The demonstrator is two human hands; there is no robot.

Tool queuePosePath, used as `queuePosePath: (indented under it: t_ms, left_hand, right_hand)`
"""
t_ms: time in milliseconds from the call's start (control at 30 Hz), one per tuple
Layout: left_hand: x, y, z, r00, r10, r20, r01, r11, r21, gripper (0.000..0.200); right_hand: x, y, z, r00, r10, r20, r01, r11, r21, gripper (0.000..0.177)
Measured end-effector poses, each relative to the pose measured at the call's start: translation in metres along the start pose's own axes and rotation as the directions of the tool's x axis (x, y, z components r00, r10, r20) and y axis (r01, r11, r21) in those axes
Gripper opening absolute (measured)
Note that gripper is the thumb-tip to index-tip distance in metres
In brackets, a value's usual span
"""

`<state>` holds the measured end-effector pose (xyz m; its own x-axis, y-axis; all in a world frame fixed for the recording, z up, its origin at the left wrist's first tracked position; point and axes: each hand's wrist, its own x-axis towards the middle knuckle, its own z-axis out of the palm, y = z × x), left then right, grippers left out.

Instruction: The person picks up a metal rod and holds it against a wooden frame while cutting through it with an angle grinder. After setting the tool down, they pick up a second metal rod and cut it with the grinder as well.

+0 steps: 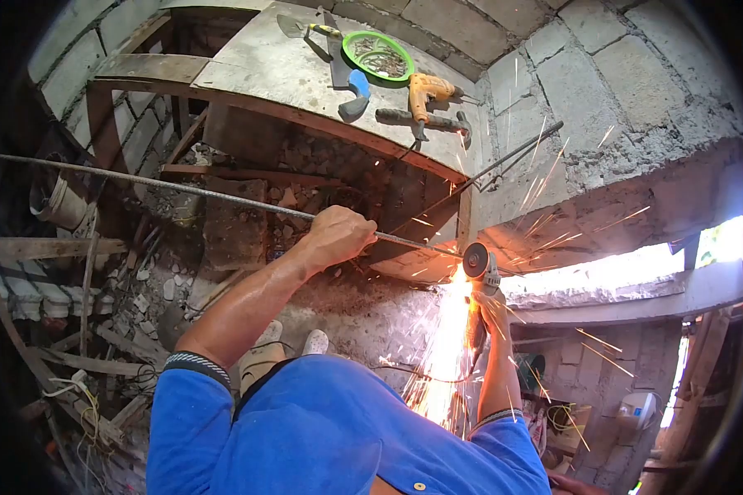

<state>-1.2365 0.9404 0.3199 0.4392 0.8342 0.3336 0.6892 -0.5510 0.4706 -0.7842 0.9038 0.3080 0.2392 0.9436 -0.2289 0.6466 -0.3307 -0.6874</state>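
Note:
My left hand (343,234) is closed around a long ribbed steel rebar (182,189), which runs from the far left toward the middle right. In my right hand (493,313) is an angle grinder (490,276), its round disc at the rebar's right end. A bright stream of sparks (442,355) pours down from the disc, and loose sparks fly to the right and up. Glare hides the exact contact between disc and rebar, and part of the grinder's body.
On a board platform (256,62) lie a green basin (378,56) of small metal pieces, an orange drill (425,92), a hammer (425,121), a blue-handled saw (355,95) and a trowel (301,29). Another rod (520,150) leans nearby. Rubble (153,289) and wood scraps cover the left floor.

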Motion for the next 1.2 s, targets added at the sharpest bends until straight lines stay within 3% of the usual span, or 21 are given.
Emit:
queuePosePath:
  t_ms: [300,367,433,500,567,600,700,767,833,1033,1100,1200]
  left_hand:
    - [-0.001,-0.009,0.007,0.999,0.032,-0.029,-0.032,0.999,-0.016,0.023]
    - [0.001,-0.008,0.006,1.000,0.000,0.013,0.000,1.000,-0.021,0.023]
    - [0.003,-0.006,0.004,0.999,-0.012,0.040,0.013,1.000,-0.009,0.023]
    - [0.007,-0.004,0.003,0.998,-0.022,0.059,0.021,1.000,0.003,0.024]
    - [0.004,-0.004,0.002,0.998,-0.024,0.050,0.025,0.999,-0.022,0.024]
    - [0.004,-0.003,0.001,0.998,-0.020,0.056,0.021,1.000,-0.018,0.024]
    - [0.004,-0.001,0.001,0.996,-0.024,0.080,0.024,1.000,-0.004,0.024]
    - [0.008,0.001,0.000,0.994,-0.036,0.102,0.033,0.999,0.032,0.024]
    - [0.012,0.005,-0.005,0.993,-0.010,0.117,0.006,0.999,0.039,0.024]
    - [0.027,0.022,-0.023,0.981,-0.010,0.192,-0.015,0.991,0.132,0.026]
    - [0.031,0.040,-0.031,0.998,0.048,0.041,-0.054,0.983,0.176,0.032]
    - [0.021,0.081,-0.006,0.971,0.227,0.073,-0.228,0.974,-0.005,0.044]
  right_hand:
    - [-0.007,-0.001,0.002,0.999,-0.003,-0.033,0.004,0.999,0.040,0.024]
    - [-0.007,0.008,0.003,0.998,0.044,-0.045,-0.045,0.999,-0.024,0.029]
    - [-0.010,0.026,0.008,0.992,0.028,-0.126,0.007,0.963,0.270,0.029]
    - [-0.021,0.029,0.012,0.980,0.110,-0.165,-0.047,0.937,0.347,0.031]
    - [-0.033,0.033,0.022,0.977,0.166,-0.132,-0.051,0.788,0.613,0.032]
    - [-0.038,0.035,0.029,0.977,0.170,-0.132,-0.053,0.784,0.618,0.032]
    - [-0.057,0.041,0.048,0.963,0.246,-0.110,-0.026,0.492,0.870,0.043]
    - [-0.066,0.043,0.060,0.973,0.213,-0.091,0.015,0.333,0.943,0.052]
    - [-0.068,0.041,0.068,0.977,0.199,-0.076,0.026,0.240,0.970,0.046]
    - [-0.076,0.021,0.084,0.957,0.268,-0.113,0.093,0.089,0.992,0.049]
    - [-0.078,0.021,0.094,0.949,0.280,-0.147,0.135,0.061,0.989,0.046]
    - [-0.091,0.012,0.111,0.923,0.345,-0.169,0.163,0.046,0.986,0.045]
